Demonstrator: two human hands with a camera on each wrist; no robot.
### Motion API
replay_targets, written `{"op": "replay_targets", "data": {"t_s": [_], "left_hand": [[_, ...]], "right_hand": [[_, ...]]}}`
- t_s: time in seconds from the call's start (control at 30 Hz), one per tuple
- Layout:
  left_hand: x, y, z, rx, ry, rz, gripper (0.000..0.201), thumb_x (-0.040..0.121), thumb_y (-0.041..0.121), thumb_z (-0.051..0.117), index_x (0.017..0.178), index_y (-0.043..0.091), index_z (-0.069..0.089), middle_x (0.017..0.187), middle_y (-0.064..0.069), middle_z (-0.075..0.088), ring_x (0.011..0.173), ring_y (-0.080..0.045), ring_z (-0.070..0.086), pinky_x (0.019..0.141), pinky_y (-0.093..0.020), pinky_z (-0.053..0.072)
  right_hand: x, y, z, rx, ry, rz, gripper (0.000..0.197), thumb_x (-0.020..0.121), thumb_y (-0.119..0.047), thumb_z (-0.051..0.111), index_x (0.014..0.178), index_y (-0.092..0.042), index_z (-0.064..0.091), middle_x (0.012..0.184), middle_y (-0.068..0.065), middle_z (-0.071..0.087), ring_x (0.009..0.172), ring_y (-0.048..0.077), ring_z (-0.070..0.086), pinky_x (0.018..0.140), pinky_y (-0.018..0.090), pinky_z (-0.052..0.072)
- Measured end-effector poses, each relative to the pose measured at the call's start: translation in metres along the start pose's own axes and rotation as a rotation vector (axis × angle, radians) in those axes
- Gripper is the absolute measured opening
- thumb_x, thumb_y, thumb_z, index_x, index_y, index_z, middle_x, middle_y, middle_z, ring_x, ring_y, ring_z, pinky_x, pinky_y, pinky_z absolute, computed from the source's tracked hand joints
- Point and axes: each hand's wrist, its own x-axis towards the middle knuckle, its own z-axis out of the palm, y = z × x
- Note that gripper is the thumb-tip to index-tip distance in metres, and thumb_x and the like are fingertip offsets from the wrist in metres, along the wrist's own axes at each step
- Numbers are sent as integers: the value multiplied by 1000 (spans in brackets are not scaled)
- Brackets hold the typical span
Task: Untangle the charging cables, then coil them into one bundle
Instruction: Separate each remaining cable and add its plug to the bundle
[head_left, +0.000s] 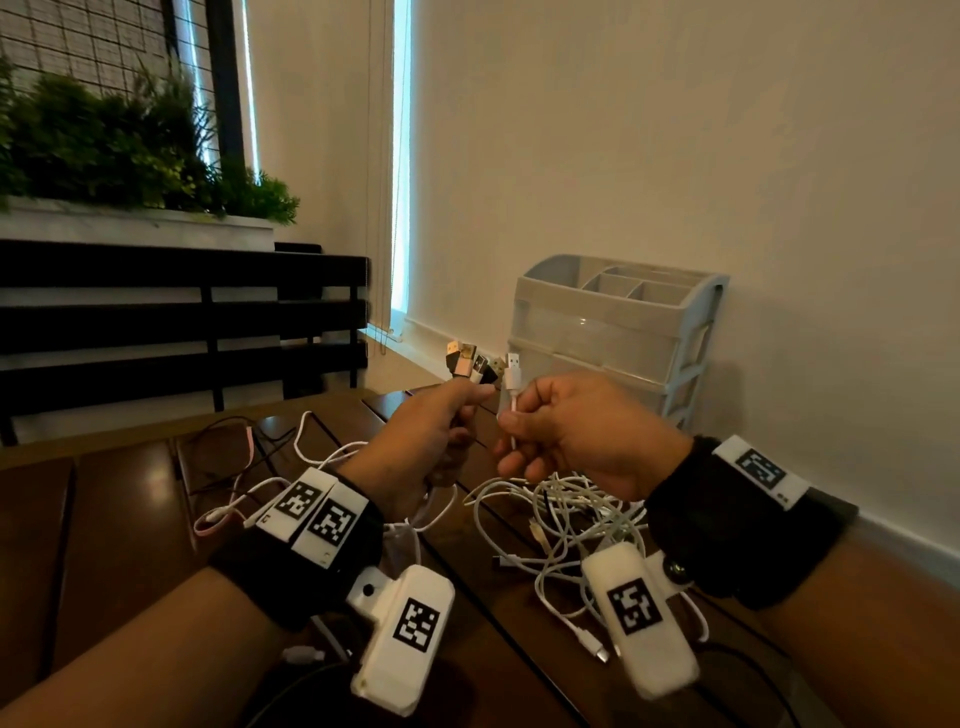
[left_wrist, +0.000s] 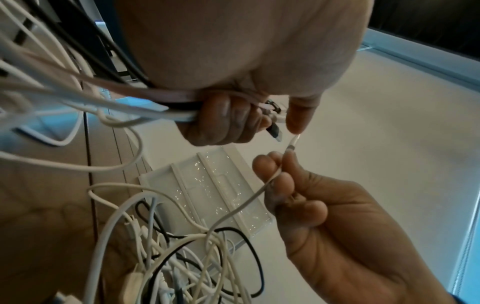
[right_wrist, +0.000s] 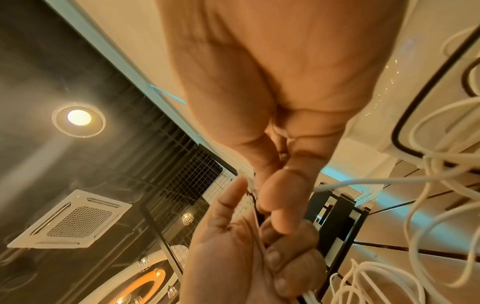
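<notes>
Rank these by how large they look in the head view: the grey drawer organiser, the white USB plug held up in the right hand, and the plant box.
1. Plant box, widest, partly cropped.
2. Grey drawer organiser.
3. White USB plug, pinched by the right hand, much the smallest.
The plant box stands farther off, so its true lead may be greater.

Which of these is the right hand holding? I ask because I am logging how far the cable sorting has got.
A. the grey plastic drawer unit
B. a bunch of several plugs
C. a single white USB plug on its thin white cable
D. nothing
C: the right hand pinches one white USB plug on its thin white cable, raised beside the bunch of black and white plugs gripped by the left hand.
</notes>
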Motion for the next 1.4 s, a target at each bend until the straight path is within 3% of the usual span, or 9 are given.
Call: {"op": "replay_targets", "data": {"t_s": [0.37, 0.53, 0.7, 0.83, 0.93, 1.0, 1.13, 1.2, 1.4], "left_hand": [[-2, -9, 12, 150, 44, 235, 23, 97, 26, 54, 77, 15, 60, 51, 3, 51, 38, -6, 44, 39, -19, 34], [3, -15, 9, 197, 123, 274, 38, 100, 37, 45, 71, 13, 54, 48, 6, 45, 38, -5, 39, 41, -21, 33], [6, -11, 12, -115, 145, 283, 40, 101, 38, 42, 72, 11, 51, 57, 1, 52, 45, -9, 38, 40, -20, 30], [9, -2, 8, -384, 180, 317, 38, 102, 36, 41, 71, 15, 44, 53, 2, 41, 48, -12, 43, 58, -29, 43], [8, 13, -11, -435, 195, 339, 38, 101, 40, 43, 69, 19, 44, 52, 5, 32, 42, -10, 33, 44, -25, 37], [5, 24, -26, -230, 266, 451, 39, 100, 42, 46, 66, 23, 44, 50, 7, 33, 42, -9, 28, 42, -22, 27], [-4, 45, -46, 730, 569, 793, 22, 95, 40, 55, 88, 20, 62, 72, 2, 58, 67, -18, 53, 61, -30, 40], [-10, 52, -47, 998, 664, 873, 25, 97, 40, 53, 86, 19, 59, 65, 11, 51, 62, -16, 49, 58, -29, 32], [-13, 37, -8, 842, 444, 726, 41, 91, 40, 61, 55, 25, 50, 46, 9, 50, 45, -1, 48, 50, -24, 34]], "right_hand": [[5, 14, 16, -99, 101, -121, 13, 88, -6, 64, 75, -9, 64, 75, 19, 71, 64, 29, 66, 45, 20, 49], [4, 18, 12, -130, 14, -73, 20, 87, 0, 63, 101, -5, 49, 82, 21, 71, 66, 25, 70, 48, 25, 51], [6, 33, 1, -334, -52, -38, 14, 92, -8, 60, 102, -6, 51, 78, 15, 71, 63, 22, 68, 50, 25, 51], [11, 42, -15, -459, -83, 6, 12, 93, -15, 59, 103, -8, 56, 80, 14, 69, 62, 18, 65, 52, 24, 51], [14, 46, -32, -659, -84, 16, 11, 94, -21, 59, 98, -10, 60, 78, 8, 65, 61, 17, 61, 57, 26, 50], [13, 47, -47, -700, -54, 25, 11, 93, -22, 60, 94, -11, 62, 74, 5, 63, 58, 14, 58, 56, 26, 49], [9, 42, -67, -697, 25, -32, 10, 92, -21, 61, 83, -18, 60, 66, -2, 61, 48, 5, 53, 48, 21, 45], [9, 37, -70, -782, 78, -101, 11, 92, -23, 62, 82, -18, 62, 68, -2, 64, 53, 9, 57, 54, 26, 49], [9, 12, -47, -937, 70, -299, 13, 86, -31, 68, 73, -31, 65, 68, -11, 62, 68, 3, 59, 67, 24, 48]]}}
